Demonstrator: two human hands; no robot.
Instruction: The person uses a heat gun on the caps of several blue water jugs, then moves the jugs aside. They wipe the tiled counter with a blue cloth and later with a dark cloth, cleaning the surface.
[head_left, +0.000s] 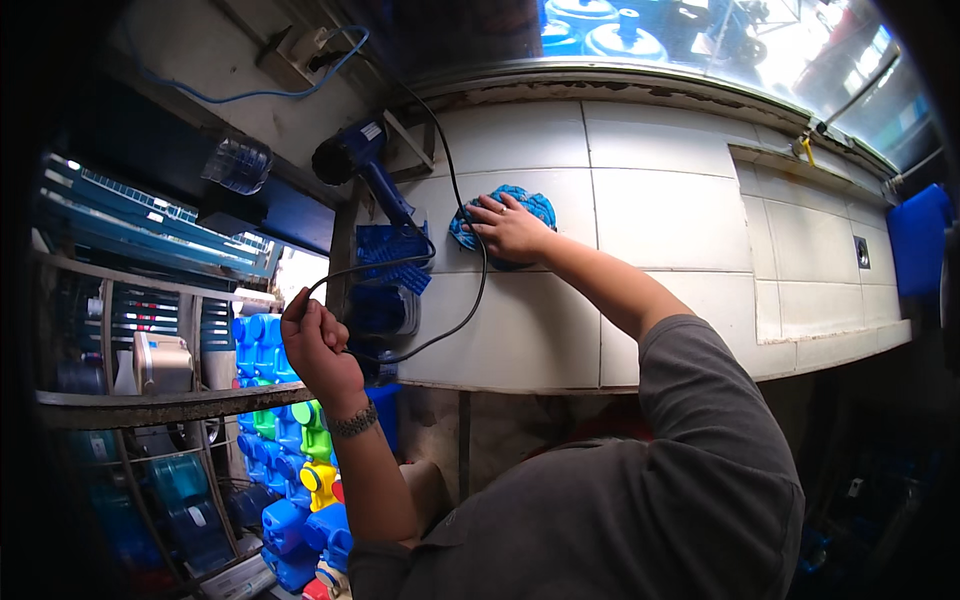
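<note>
My right hand (510, 229) lies flat, fingers a little apart, on a bunched blue patterned cloth (536, 202) on the white tiled counter (667, 217). My left hand (322, 337), with a metal-banded watch on its wrist, is raised left of the counter and holds a black power cord (480, 292) between curled fingers. The cord loops over the counter and passes by my right fingertips. At the counter's left end a blue heat gun (379, 176) rests with its nozzle to the left. Below it lie blue printed plastic seals (394, 251) in a clear container.
A sunken tiled basin (814, 247) with a drain is at the right, beside a blue container (922, 240). A yellow-handled tap (806, 150) sits at the back ledge. An outlet box (289, 60) is upper left. Stacked blue water jugs (285, 465) and a metal rail (172, 409) stand lower left.
</note>
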